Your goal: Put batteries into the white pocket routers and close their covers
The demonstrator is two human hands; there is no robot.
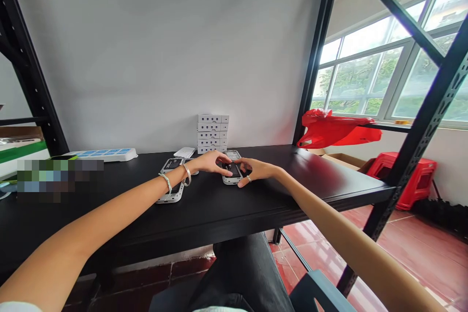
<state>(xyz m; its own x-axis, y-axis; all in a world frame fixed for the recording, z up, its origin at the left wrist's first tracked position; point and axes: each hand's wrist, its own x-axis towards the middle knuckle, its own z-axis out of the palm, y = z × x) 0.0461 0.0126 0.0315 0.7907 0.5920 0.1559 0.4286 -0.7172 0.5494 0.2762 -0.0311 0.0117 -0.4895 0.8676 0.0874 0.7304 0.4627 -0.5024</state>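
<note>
So both hands meet on a white handheld device [232, 180] lying on a black desk [256, 204] at about 12 o'clock: the left hand [212, 163] drapes over it with fingertips [227, 170] on the dark screen, though I can't tell if it's really gripping, while the right hand [258, 169] clasps the right end, thumb at the near edge. Two more handheld devices [171, 192] sit just off its 9 o'clock, with a stack of white boxes [212, 134] right behind it and a power strip [106, 154] out toward 10 o'clock. Over at 2 o'clock, a red plastic bag [338, 129] hangs off a black shelf rail [391, 127].
</note>
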